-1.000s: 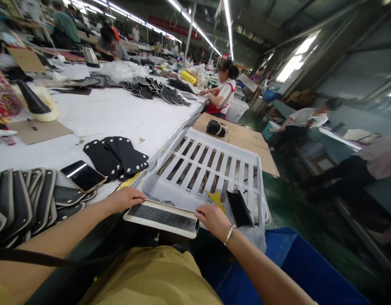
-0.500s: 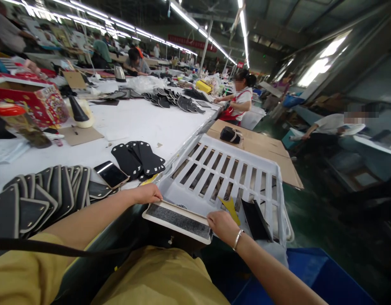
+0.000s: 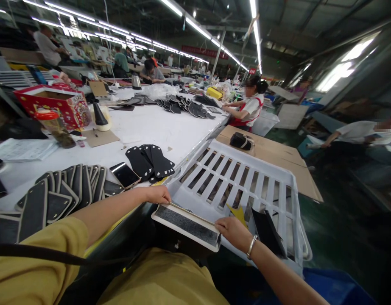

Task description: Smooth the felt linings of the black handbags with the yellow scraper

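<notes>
A flat cream-edged panel with a dark grey felt face (image 3: 186, 225) lies across my lap, held at both ends. My left hand (image 3: 157, 194) is closed on its left end and my right hand (image 3: 233, 231), with a bracelet at the wrist, is closed on its right end. A thin strip runs along the panel's far edge between my two hands. Just beyond stands a white slatted plastic crate (image 3: 246, 178) with a yellow scrap (image 3: 236, 212) and black pieces (image 3: 268, 231) in it.
The white table (image 3: 144, 127) to my left carries fanned black cut pieces (image 3: 55, 195), a smaller black stack (image 3: 151, 163), a phone (image 3: 124, 174) and a red box (image 3: 52, 103). A seated co-worker (image 3: 249, 106) works farther along. A blue bin (image 3: 335, 288) sits at the lower right.
The view has swung to the left, showing more of the table and the red box. Both hands keep the same hold on the panel.
</notes>
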### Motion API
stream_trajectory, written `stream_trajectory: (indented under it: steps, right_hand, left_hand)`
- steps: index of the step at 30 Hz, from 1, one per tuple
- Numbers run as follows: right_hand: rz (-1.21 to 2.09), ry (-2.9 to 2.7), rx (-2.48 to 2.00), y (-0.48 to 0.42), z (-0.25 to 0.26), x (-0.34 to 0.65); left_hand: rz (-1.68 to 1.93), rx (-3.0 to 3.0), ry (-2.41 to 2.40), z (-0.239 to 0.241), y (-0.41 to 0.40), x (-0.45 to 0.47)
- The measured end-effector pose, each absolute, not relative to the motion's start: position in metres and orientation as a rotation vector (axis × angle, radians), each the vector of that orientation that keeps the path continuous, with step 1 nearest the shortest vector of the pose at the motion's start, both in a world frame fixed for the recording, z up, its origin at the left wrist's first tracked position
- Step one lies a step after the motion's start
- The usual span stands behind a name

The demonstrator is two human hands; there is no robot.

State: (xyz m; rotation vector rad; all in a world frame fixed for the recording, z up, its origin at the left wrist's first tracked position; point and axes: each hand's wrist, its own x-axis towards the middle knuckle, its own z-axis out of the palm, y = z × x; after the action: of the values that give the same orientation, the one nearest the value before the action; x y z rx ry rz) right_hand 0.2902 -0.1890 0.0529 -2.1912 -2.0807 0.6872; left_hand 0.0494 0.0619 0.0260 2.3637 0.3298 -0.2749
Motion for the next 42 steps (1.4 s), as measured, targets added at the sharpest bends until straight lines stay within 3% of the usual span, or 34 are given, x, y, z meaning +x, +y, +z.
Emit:
stream_trajectory:
  steps: [26, 42]
  right_hand:
    - [0.759, -2.045, -2.215, -0.194, 0.054, 0.295]
    - [0.511, -1.894, -2.404, -0.199, 0.054, 0.272]
  left_hand:
    - [-0.249, 2.446, 0.162, 0.021, 0.055, 0.044]
    - [-0.098, 2.608, 0.374, 0.016, 0.044, 0.037]
